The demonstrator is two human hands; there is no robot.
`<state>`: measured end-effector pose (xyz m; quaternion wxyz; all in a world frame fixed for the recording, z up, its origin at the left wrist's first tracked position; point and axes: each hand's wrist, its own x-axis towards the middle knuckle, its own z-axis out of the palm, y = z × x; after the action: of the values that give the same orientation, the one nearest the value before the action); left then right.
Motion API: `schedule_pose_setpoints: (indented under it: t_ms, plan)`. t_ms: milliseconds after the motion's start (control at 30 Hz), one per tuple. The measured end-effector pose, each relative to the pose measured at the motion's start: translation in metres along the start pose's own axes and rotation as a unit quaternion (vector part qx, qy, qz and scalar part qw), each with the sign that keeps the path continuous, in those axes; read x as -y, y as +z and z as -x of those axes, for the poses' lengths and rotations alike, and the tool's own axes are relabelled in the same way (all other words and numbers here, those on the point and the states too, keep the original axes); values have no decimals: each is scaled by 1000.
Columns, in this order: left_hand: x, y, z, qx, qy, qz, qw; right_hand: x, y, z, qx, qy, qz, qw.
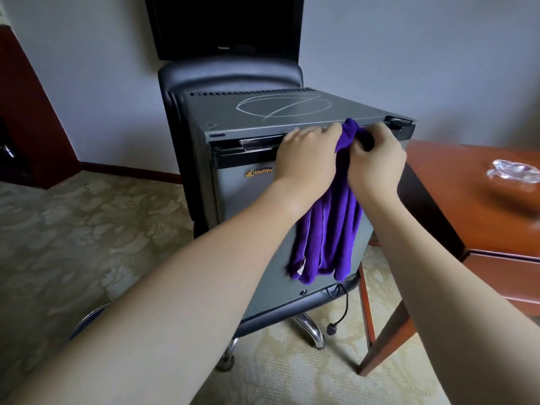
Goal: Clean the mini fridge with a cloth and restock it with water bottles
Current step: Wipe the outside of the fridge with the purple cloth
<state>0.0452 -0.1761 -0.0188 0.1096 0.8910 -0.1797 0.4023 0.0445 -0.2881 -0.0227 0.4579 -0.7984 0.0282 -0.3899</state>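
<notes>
Items I log from the head view:

1. Mini fridge [257,206]: grey, door closed, orange WellWay badge at the upper left of the door; stands on the seat of a black chair [230,74]. A chalk-like oval with a stroke through it marks the top panel.

2. Purple cloth [327,229]: bunched at the fridge's top front edge, the rest hanging in folds down the door face.

3. Left hand [306,154]: at the top of the door, fingers together and curled against the upper end of the cloth.

4. Right hand [377,159]: just beside the left, thumb and fingers pinching the bunched top of the cloth.

5. Power cord [340,311]: dangles unplugged under the fridge.

6. Wooden table [455,200]: to the right, bearing crumpled clear plastic [514,171]
</notes>
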Motion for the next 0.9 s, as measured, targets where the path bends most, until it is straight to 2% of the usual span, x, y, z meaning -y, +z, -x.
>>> schedule_pose_setpoints:
  t_ms: [100, 233, 333, 433, 533, 733, 900]
  plan:
    - [22, -7, 24, -90, 26, -1, 996, 9, 3, 17, 34, -38, -29, 998]
    - [52, -28, 61, -123, 9, -17, 992, 33, 16, 47, 49, -90, -61, 993]
    - [73, -49, 78, -113, -45, 0, 993, 56, 26, 69, 68, -125, -74, 987]
    - [82, -65, 86, -85, -116, 163, 976, 71, 36, 83, 109, -116, -64, 985]
    - [80, -71, 91, -82, -157, 246, 953, 74, 37, 87, 130, -92, -44, 986]
    - [67, -70, 87, -66, -189, 288, 936, 74, 25, 88, 120, -76, -40, 989]
    - [53, -64, 84, -66, -179, 317, 929, 68, 14, 84, 103, -66, -36, 992]
